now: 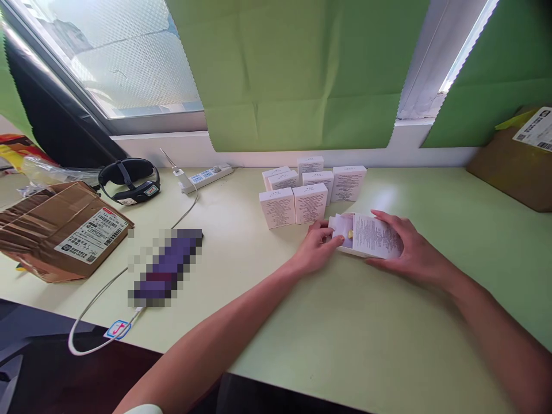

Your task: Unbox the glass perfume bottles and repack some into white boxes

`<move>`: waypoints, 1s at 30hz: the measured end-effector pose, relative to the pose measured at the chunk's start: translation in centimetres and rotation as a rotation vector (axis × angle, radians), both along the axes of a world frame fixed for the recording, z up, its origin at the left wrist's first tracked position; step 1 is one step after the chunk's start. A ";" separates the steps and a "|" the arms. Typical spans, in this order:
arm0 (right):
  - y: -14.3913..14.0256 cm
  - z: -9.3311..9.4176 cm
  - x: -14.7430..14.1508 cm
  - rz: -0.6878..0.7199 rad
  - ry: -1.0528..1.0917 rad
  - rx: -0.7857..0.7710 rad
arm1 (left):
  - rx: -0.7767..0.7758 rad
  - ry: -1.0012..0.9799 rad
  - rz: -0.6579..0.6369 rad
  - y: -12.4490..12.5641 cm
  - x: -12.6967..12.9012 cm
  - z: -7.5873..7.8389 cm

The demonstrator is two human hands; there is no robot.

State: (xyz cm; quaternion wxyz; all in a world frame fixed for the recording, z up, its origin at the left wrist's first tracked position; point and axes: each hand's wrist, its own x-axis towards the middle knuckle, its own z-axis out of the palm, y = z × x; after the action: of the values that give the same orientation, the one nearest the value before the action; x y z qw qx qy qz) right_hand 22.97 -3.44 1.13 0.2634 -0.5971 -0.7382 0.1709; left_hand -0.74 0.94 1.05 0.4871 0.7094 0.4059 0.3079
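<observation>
Nearest on the pale green bench (371,345), the right hand (409,253) lies flat over a small white box (366,237), its grip closed loosely about the far and near edges. The box lies on its side, printed with fine dark text, its left end flap open, something small and yellow showing inside. The left hand (317,248) pinches that open end, fingers curled. Just behind stands a cluster of similar white boxes (308,190); beyond them, green paper (302,75) covers the window.
</observation>
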 end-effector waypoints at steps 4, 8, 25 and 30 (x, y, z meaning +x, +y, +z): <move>0.0 0.7 0.3 -0.006 -0.014 -0.078 | -0.048 -0.075 0.008 0.2 0.0 -0.2; 0.1 0.8 0.4 -0.019 -0.039 -0.083 | -0.104 -0.155 0.026 0.3 0.0 -0.4; -0.8 0.2 -1.2 0.207 -0.020 0.041 | -0.081 -0.098 0.079 0.5 -0.2 -0.2; -0.5 -0.1 -0.8 0.185 -0.048 0.068 | -0.018 0.014 0.005 0.4 -0.4 -0.2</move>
State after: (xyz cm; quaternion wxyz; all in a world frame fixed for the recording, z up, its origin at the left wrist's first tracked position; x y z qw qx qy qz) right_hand 22.16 -3.93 1.03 0.2486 -0.5209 -0.8018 0.1550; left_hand -1.14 1.32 0.84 0.4901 0.7060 0.4136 0.3005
